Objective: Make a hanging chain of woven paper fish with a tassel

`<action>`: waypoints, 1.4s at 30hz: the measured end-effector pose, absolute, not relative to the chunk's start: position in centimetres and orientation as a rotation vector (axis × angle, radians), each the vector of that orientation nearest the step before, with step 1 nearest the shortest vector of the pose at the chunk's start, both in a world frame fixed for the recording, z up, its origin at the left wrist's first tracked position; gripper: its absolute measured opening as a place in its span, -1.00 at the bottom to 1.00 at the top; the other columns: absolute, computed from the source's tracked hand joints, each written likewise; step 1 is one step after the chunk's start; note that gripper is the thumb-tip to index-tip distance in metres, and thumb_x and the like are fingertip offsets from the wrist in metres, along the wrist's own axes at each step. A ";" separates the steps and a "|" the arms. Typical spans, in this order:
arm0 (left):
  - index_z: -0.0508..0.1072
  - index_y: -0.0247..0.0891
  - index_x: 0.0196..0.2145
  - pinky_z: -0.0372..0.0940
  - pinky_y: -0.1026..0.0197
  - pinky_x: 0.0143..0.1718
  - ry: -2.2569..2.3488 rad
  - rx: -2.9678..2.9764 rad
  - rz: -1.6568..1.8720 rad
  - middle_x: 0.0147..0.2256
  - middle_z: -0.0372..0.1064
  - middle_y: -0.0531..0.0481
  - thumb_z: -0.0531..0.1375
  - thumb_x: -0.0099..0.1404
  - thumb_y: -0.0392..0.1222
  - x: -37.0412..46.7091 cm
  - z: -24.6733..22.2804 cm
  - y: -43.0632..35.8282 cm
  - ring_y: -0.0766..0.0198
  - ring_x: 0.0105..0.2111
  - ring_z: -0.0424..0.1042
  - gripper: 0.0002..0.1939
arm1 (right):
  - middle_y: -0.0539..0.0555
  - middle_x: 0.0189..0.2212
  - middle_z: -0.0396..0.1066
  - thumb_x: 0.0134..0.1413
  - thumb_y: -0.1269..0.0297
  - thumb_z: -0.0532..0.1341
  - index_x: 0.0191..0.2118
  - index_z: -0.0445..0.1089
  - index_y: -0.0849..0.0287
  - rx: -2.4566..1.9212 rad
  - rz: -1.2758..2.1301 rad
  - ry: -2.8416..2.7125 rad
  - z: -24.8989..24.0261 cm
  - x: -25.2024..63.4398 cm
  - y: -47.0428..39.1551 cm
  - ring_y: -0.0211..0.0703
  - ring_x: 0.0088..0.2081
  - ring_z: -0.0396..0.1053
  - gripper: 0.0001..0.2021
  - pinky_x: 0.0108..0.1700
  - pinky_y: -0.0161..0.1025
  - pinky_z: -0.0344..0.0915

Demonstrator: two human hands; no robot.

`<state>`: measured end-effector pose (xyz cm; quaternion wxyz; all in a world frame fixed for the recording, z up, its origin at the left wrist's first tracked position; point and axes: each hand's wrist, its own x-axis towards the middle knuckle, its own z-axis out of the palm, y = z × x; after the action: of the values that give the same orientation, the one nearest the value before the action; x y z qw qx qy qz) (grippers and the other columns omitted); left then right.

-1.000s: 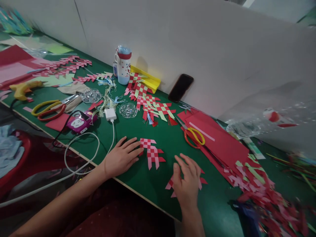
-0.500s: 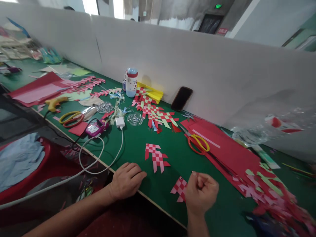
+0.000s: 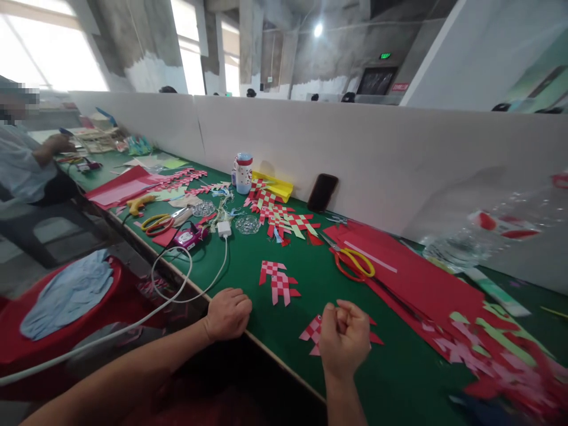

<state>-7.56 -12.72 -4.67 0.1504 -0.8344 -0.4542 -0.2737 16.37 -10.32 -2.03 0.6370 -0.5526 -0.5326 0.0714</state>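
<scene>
My left hand [image 3: 229, 313] rests at the table's front edge, fingers curled into a loose fist with nothing visible in it. To its right, my right hand [image 3: 345, 337] is closed, thumb up against bent fingers; anything inside is hidden. Behind and partly under the right hand lies a pink-and-red woven paper fish [image 3: 313, 333], its tail tips showing at the right. Two joined checkered paper fish [image 3: 278, 281] lie flat between and beyond the hands. Farther back is a pile of red, pink and green woven fish [image 3: 284, 214].
Scissors [image 3: 355, 263] lie by red paper sheets [image 3: 412, 278]. Paper scraps [image 3: 501, 349] and a clear bottle [image 3: 501, 228] are at right. A phone [image 3: 323, 192] leans on the divider near a cup [image 3: 244, 173]. A white cable [image 3: 190, 278] crosses the left. A person [image 3: 26, 160] sits far left.
The view has tilted up and turned left, bringing the person into sight. My left hand has curled its fingers more. My right hand has shifted slightly, uncovering the fish's tail tips.
</scene>
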 end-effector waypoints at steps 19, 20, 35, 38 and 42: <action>0.25 -0.23 -0.55 0.08 0.20 -0.45 -1.360 -2.411 -0.657 -0.57 0.27 0.00 0.08 0.12 -0.36 -7.6 -4.8 -12.7 0.25 -0.50 0.26 -0.87 | -0.11 -0.61 0.14 0.08 0.16 0.19 -0.33 0.41 0.23 -1.281 0.101 -1.232 -2.0 16.6 -10.2 -0.34 -0.60 0.06 -0.79 -0.51 -0.34 0.14; 0.25 -0.23 -0.55 0.08 0.19 -0.45 -1.364 -2.411 -0.658 -0.57 0.28 0.01 0.08 0.11 -0.36 -7.6 -4.8 -12.7 0.25 -0.50 0.26 -0.88 | -0.11 -0.61 0.13 0.08 0.16 0.19 -0.34 0.42 0.23 -1.286 0.101 -1.238 -2.0 16.7 -10.2 -0.34 -0.60 0.06 -0.79 -0.51 -0.34 0.14; 0.23 -0.21 -0.54 0.04 0.14 -0.50 -1.317 -2.350 -0.778 -0.58 0.25 0.01 0.11 0.08 -0.31 -7.3 -5.3 -12.4 0.24 -0.53 0.26 -0.90 | -0.02 -0.63 0.27 0.06 0.00 0.17 -0.37 0.42 0.19 -1.421 0.047 -1.310 -2.0 17.0 -9.9 -0.23 -0.60 0.21 -0.69 -0.49 -0.28 0.19; 0.22 -0.21 -0.55 0.02 0.13 -0.52 -1.287 -2.330 -0.828 -0.59 0.24 0.01 0.12 0.06 -0.30 -7.2 -5.3 -12.3 0.24 -0.55 0.24 -0.89 | -0.04 -0.66 0.25 0.03 -0.04 0.18 -0.38 0.42 0.17 -1.471 0.046 -1.311 -1.8 17.0 -9.9 -0.22 -0.62 0.23 -0.67 -0.52 -0.27 0.19; 0.19 -0.20 -0.55 0.00 0.13 -0.53 -1.259 -2.310 -0.892 -0.61 0.22 0.02 0.13 0.03 -0.30 -7.1 -5.6 -12.1 0.24 -0.57 0.22 -0.87 | 0.00 -0.67 0.32 -0.05 -0.10 0.19 -0.43 0.41 0.14 -1.514 0.051 -1.259 -1.6 17.1 -9.8 -0.19 -0.64 0.26 -0.64 -0.55 -0.25 0.19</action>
<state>-7.07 -12.09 -5.59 0.1807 -0.8179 -0.4457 -0.3158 17.10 -9.76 -1.60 0.5528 -0.6404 -0.5327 0.0214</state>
